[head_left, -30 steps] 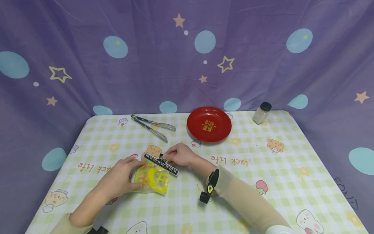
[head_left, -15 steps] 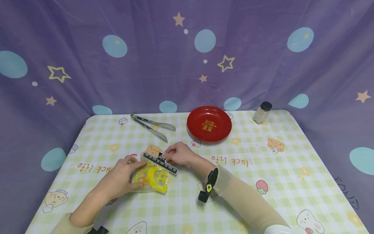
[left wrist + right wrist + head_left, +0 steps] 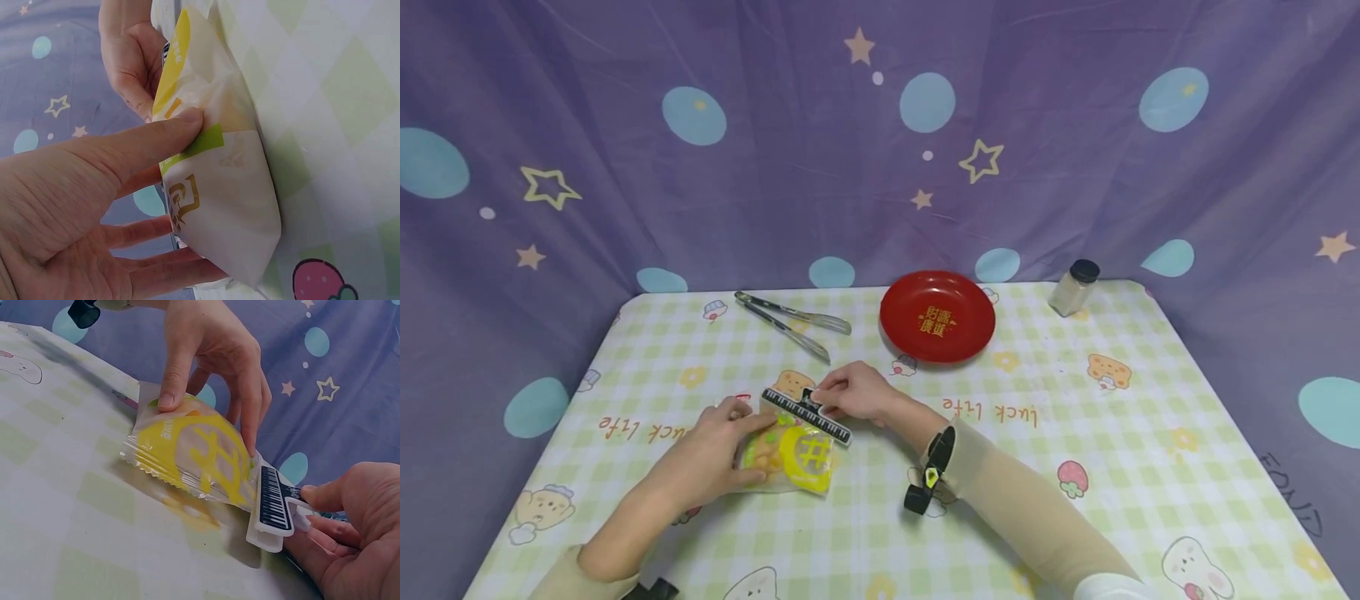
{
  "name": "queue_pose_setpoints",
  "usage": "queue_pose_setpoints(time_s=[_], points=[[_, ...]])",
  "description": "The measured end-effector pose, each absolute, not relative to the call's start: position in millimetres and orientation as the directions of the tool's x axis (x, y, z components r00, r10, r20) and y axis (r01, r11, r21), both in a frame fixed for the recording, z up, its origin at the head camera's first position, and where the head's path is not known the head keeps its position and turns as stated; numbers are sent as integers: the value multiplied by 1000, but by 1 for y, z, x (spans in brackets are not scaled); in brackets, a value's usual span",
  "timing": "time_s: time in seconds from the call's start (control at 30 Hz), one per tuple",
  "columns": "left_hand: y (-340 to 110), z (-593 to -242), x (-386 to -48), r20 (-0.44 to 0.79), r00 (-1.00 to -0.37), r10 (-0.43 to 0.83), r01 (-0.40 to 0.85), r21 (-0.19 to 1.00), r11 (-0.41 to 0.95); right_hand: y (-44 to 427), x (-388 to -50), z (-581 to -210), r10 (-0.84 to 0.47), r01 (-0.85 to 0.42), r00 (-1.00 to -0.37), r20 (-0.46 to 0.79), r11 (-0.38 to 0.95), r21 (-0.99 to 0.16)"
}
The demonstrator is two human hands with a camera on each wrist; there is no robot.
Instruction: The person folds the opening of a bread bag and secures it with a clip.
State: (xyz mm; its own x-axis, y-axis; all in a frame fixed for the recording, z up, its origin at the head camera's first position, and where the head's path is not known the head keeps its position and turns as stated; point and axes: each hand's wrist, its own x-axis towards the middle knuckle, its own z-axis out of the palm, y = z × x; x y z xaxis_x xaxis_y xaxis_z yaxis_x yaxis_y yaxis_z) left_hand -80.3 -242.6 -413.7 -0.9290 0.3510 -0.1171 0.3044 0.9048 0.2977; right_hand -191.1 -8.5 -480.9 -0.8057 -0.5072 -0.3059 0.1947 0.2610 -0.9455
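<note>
A clear snack bag (image 3: 805,458) with yellow and green print lies on the tablecloth, pale food showing inside it. My left hand (image 3: 715,450) holds it at its left side, the thumb pressing on one face and the fingers spread along the other. In my right hand (image 3: 857,393), thumb and fingers pinch the handle of a bag clip (image 3: 808,417) with a piano-key pattern. The clip lies along the bag's far edge. Its two bars (image 3: 269,515) look slightly parted at the near end in the right wrist view; how much of the bag (image 3: 194,453) lies between them is hidden.
Metal tongs (image 3: 797,323) lie spread at the back left. A red plate (image 3: 902,346) with gold characters stands at the back middle, and a black-lidded jar (image 3: 1072,289) at the back right. A purple curtain (image 3: 820,167) hangs behind the table.
My right hand and the clip have shifted slightly to the left and away from me along the bag's edge. The left hand and bag stay nearly still.
</note>
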Motion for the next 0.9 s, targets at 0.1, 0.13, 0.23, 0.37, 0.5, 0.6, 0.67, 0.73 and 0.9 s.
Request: queue_pose_setpoints(time_s=[0.1, 0.13, 0.23, 0.37, 0.5, 0.6, 0.67, 0.73, 0.9], points=[[-243, -414, -80, -113, -928, 356, 310, 298, 903, -10, -192, -481, -512, 195, -804, -302, 253, -948], [-243, -414, -80, -111, -927, 357, 312, 298, 902, -11, -192, -481, -512, 194, -805, -300, 251, -948], [-243, -414, -80, -104, -926, 363, 320, 293, 901, -13, -194, -483, -509, 192, -808, -297, 249, -949], [-243, -413, -80, -93, -925, 369, 330, 290, 899, -15, -195, -484, -511, 187, -808, -293, 249, -950], [-243, -413, -79, -94, -923, 373, 333, 289, 897, -16, -196, -483, -512, 188, -807, -296, 253, -949], [-243, -414, -80, -97, -923, 373, 332, 289, 898, -18, -197, -482, -510, 197, -806, -301, 248, -948], [-243, -414, -80, -97, -924, 371, 330, 289, 899, -19, -197, -481, -512, 207, -804, -304, 239, -949], [-243, -414, -80, -98, -924, 368, 328, 288, 900, -20, -197, -480, -513, 213, -803, -305, 230, -949], [-243, -414, -80, -100, -927, 362, 321, 290, 902, -22, -199, -481, -512, 219, -802, -306, 225, -950]])
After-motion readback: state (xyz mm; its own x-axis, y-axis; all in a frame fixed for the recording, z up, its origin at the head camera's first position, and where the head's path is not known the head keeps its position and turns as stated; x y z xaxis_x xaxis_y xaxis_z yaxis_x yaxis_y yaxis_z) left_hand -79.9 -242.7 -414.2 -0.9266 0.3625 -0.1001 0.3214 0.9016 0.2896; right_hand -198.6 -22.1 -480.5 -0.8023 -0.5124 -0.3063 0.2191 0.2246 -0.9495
